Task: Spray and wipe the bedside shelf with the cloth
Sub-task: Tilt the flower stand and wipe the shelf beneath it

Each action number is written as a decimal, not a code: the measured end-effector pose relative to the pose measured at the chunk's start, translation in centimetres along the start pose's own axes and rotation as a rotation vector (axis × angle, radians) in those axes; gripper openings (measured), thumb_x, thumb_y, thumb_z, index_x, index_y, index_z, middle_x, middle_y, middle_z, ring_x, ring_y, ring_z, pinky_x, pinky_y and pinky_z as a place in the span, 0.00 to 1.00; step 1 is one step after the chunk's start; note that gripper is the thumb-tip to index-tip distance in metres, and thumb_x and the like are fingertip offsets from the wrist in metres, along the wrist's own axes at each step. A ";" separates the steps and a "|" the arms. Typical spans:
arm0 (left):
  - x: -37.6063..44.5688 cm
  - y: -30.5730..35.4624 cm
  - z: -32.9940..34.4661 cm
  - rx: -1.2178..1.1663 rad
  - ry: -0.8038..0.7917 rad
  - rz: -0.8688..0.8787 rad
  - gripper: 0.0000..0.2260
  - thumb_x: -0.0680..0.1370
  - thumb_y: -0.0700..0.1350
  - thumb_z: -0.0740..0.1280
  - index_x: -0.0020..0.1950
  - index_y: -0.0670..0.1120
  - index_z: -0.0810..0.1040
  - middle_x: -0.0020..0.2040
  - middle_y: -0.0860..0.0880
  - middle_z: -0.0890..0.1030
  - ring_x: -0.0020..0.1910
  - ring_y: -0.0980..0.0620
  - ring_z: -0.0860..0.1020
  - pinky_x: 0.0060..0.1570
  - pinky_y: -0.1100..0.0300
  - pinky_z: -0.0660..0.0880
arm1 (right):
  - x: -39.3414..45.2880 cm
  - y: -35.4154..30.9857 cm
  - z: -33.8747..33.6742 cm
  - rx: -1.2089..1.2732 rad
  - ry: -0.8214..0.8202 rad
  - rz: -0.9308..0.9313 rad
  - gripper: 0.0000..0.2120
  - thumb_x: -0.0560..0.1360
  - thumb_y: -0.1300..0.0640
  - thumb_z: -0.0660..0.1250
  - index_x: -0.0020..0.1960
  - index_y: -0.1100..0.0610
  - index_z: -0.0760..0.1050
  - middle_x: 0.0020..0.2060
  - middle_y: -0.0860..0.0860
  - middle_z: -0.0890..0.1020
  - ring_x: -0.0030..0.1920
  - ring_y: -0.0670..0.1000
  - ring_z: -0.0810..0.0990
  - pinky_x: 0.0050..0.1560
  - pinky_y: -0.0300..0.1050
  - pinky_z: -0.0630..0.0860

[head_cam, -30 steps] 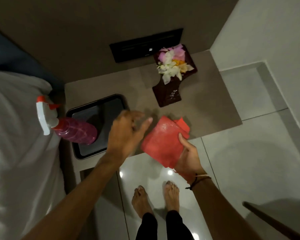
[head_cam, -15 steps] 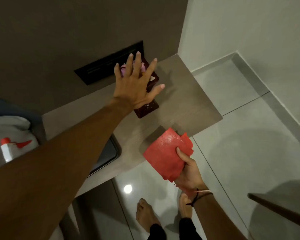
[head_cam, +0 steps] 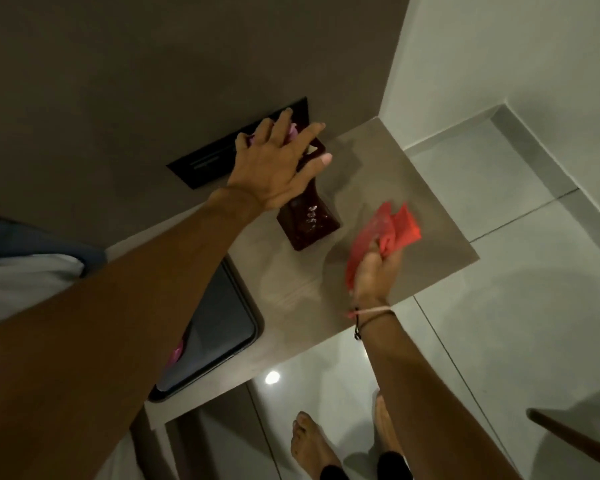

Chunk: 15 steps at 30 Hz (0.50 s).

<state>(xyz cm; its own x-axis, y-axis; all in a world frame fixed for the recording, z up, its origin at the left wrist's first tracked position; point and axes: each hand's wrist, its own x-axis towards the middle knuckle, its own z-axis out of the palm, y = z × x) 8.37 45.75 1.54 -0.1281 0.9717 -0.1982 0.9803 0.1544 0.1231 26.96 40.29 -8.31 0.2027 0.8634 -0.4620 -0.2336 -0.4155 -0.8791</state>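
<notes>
The bedside shelf is a beige slab fixed in the wall corner. My right hand grips a red cloth and holds it over the shelf's front right part. A glossy dark brown dish with pale flowers stands at the back of the shelf. My left hand lies spread over the dish's flower end, fingers apart; I cannot tell whether it grips the dish. Only a pink sliver of the spray bottle shows from behind my left forearm.
A black tray sits on the shelf's left part, half under my left arm. A black switch panel is on the wall behind the dish. The bed lies at the left; a dark wooden edge juts in at bottom right.
My left hand reached from near the cloth up to the flower dish and now lies lower over it. My right hand carried the cloth forward from the shelf's front edge to above its surface.
</notes>
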 end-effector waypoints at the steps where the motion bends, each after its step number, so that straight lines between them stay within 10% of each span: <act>1: 0.1 -0.1 0.0 0.012 0.003 0.004 0.29 0.82 0.68 0.49 0.82 0.61 0.55 0.85 0.42 0.54 0.82 0.36 0.56 0.76 0.26 0.56 | 0.7 -0.2 1.7 -0.029 0.019 -0.079 0.34 0.75 0.72 0.56 0.80 0.58 0.60 0.76 0.58 0.71 0.75 0.53 0.71 0.77 0.45 0.67; 3: 0.1 -0.1 0.1 0.026 0.015 0.016 0.29 0.82 0.67 0.50 0.82 0.60 0.56 0.85 0.41 0.55 0.82 0.36 0.57 0.75 0.27 0.58 | 1.8 0.1 4.4 -0.118 0.022 -0.136 0.36 0.75 0.76 0.56 0.81 0.60 0.58 0.76 0.56 0.70 0.73 0.51 0.72 0.75 0.37 0.66; 7: 0.4 -0.5 0.2 0.031 0.020 0.019 0.30 0.81 0.68 0.49 0.82 0.60 0.57 0.85 0.41 0.55 0.81 0.36 0.58 0.74 0.27 0.60 | 0.9 2.4 8.3 -0.454 -0.180 -0.162 0.32 0.80 0.67 0.60 0.81 0.60 0.55 0.80 0.62 0.62 0.81 0.63 0.59 0.80 0.66 0.56; 15: 0.7 -0.5 0.1 0.007 -0.013 0.020 0.30 0.81 0.68 0.50 0.81 0.59 0.57 0.85 0.40 0.53 0.82 0.34 0.56 0.75 0.25 0.58 | -3.2 5.4 8.1 -0.636 -0.175 -0.243 0.37 0.80 0.66 0.63 0.83 0.57 0.48 0.83 0.59 0.51 0.83 0.58 0.49 0.83 0.58 0.52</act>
<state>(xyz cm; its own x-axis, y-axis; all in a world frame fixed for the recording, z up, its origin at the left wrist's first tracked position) 7.79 46.36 1.20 -0.1064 0.9722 -0.2088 0.9836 0.1336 0.1208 17.35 37.60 -10.62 0.0101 0.9642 -0.2650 0.4114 -0.2456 -0.8777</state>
